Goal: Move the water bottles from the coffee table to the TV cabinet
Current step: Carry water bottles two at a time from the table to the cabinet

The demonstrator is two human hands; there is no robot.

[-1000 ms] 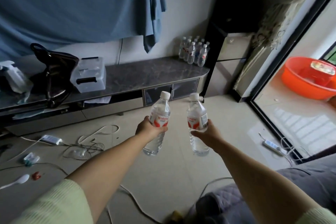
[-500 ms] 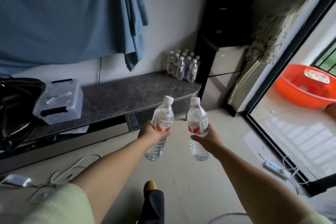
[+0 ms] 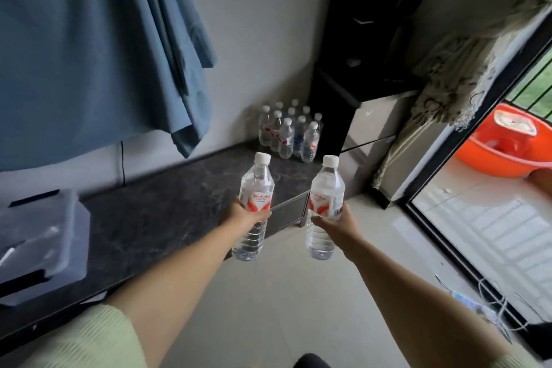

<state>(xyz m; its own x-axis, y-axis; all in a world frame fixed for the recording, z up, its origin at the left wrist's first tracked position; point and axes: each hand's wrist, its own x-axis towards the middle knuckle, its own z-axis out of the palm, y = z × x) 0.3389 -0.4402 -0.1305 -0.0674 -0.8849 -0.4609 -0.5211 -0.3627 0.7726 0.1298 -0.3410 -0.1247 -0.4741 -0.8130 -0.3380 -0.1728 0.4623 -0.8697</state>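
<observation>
Head view: both arms reach forward over the pale floor toward the TV cabinet (image 3: 167,218); its dark marbled top runs from lower left to the far corner.
Left hand (image 3: 248,213): fingers wrapped round the label of the left bottle (image 3: 254,209); bottle upright with a slight lean, white cap on, held in the air over the cabinet's front edge.
Right hand (image 3: 334,222): fingers closed round the middle of the right bottle (image 3: 324,209); this one hangs over the floor, just off the cabinet's rounded end.
Bottles already placed: a tight cluster of bottles (image 3: 288,134) stands at the far end of the top, against the wall and beside the black tower unit (image 3: 358,39).
Free surface: bare stone lies between the cluster and the clear plastic box (image 3: 41,242) at the left (plenty of room, by the look of it).
Step in hand: carrying the pair to the cabinet, I judge; neither bottle touches the top yet.
Doing it well: bring each base down flat on the bare stone just in front of the cluster; keep the bottles vertical so the narrow bases do not rock; set one down before the other if the reach is long; loosen the fingers only once the base sits steady; stay clear of the standing bottles, since a nudge could topple several.
Risk: the right bottle is off the end of the top; letting go there would drop it to the floor.
</observation>
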